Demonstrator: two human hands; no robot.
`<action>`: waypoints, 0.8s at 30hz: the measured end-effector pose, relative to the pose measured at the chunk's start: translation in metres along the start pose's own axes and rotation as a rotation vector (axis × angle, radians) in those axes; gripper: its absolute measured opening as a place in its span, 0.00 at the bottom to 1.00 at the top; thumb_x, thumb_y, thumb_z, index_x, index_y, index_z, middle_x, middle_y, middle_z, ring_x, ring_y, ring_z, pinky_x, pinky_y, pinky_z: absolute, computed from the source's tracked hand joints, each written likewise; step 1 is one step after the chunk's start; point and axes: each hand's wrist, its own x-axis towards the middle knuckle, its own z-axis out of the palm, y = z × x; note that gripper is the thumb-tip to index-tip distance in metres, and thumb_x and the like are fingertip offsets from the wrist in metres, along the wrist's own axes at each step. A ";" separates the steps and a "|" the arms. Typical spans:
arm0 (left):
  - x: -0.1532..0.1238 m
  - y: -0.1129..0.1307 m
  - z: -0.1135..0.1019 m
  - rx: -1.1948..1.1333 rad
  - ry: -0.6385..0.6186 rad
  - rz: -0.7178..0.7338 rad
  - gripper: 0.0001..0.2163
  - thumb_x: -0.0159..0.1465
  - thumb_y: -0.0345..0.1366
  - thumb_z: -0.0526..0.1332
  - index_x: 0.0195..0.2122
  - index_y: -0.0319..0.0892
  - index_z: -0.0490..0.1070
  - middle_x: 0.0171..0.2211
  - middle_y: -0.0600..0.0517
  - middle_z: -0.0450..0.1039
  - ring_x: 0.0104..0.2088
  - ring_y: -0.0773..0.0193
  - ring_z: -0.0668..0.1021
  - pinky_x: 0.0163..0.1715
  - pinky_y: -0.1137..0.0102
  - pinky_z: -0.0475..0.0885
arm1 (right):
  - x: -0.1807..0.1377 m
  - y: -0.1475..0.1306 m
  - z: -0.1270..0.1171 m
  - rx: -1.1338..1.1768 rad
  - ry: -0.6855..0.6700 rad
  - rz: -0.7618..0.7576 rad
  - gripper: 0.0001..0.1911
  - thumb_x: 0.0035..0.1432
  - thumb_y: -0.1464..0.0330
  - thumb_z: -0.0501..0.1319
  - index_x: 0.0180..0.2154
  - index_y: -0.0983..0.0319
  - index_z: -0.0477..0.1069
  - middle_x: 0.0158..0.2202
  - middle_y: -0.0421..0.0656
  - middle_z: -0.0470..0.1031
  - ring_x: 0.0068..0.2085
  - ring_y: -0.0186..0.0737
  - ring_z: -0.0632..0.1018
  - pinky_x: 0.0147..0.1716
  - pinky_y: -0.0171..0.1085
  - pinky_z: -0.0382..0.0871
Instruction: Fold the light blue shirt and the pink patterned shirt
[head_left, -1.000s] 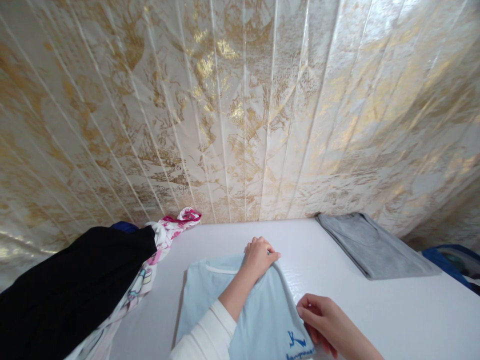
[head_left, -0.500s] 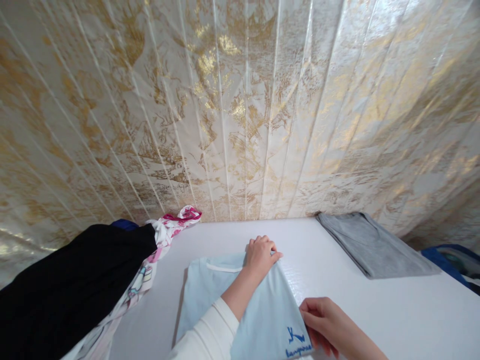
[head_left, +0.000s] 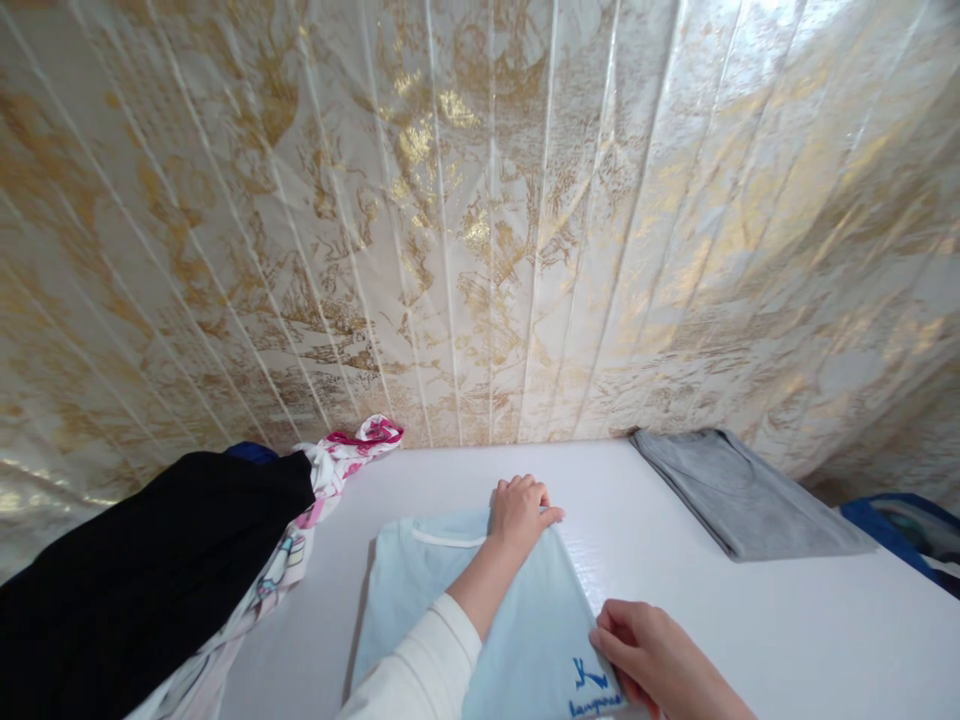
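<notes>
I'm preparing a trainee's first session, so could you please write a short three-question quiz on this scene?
1. Choose one: what does the left hand rest on? (a) loose black cloth; (b) folded light-blue fabric shirt; (c) patterned pink-and-white cloth.
2. True or false: the folded grey cloth garment lies right of the shirt.
3. At which edge of the shirt is the right hand?
Key: 1 b; 2 true; 3 right edge, beside the blue print.

Pale blue T-shirt [head_left: 536,620], dark blue lettering [head_left: 595,706] and figure [head_left: 589,674] on it, white neck trim [head_left: 448,541], white sleeve [head_left: 427,660], plain grey garment [head_left: 750,500], solid black garment [head_left: 165,550], white cloth [head_left: 325,474] with pink and multicoloured print, deep blue cloth [head_left: 252,452], white tabletop [head_left: 787,620], gold-patterned white sheeting [head_left: 480,200] with pale stripes
</notes>
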 end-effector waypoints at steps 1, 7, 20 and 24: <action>0.001 0.000 -0.001 0.008 -0.005 -0.001 0.11 0.61 0.46 0.66 0.31 0.45 0.72 0.37 0.54 0.74 0.43 0.60 0.74 0.44 0.66 0.62 | -0.001 -0.001 0.000 -0.049 0.017 0.005 0.11 0.58 0.68 0.53 0.23 0.58 0.60 0.11 0.33 0.66 0.13 0.29 0.62 0.21 0.30 0.58; -0.007 0.015 -0.028 0.087 -0.014 0.008 0.06 0.67 0.34 0.59 0.43 0.41 0.71 0.43 0.49 0.74 0.45 0.57 0.74 0.46 0.62 0.65 | -0.006 0.002 -0.004 -0.268 0.219 -0.125 0.06 0.59 0.67 0.53 0.31 0.56 0.67 0.24 0.36 0.76 0.25 0.37 0.77 0.26 0.32 0.64; -0.168 -0.021 0.032 0.453 0.316 0.618 0.14 0.72 0.34 0.48 0.55 0.43 0.66 0.55 0.53 0.72 0.57 0.63 0.71 0.51 0.71 0.66 | 0.053 -0.024 0.032 -0.253 0.365 -0.608 0.28 0.51 0.80 0.47 0.51 0.63 0.72 0.55 0.50 0.72 0.56 0.40 0.72 0.56 0.40 0.66; -0.165 -0.026 0.022 0.382 0.222 0.600 0.15 0.73 0.34 0.47 0.56 0.44 0.66 0.56 0.53 0.70 0.57 0.64 0.71 0.51 0.74 0.67 | 0.065 -0.037 0.040 -0.451 0.348 -0.479 0.28 0.55 0.79 0.47 0.55 0.65 0.71 0.61 0.51 0.67 0.61 0.46 0.67 0.58 0.45 0.63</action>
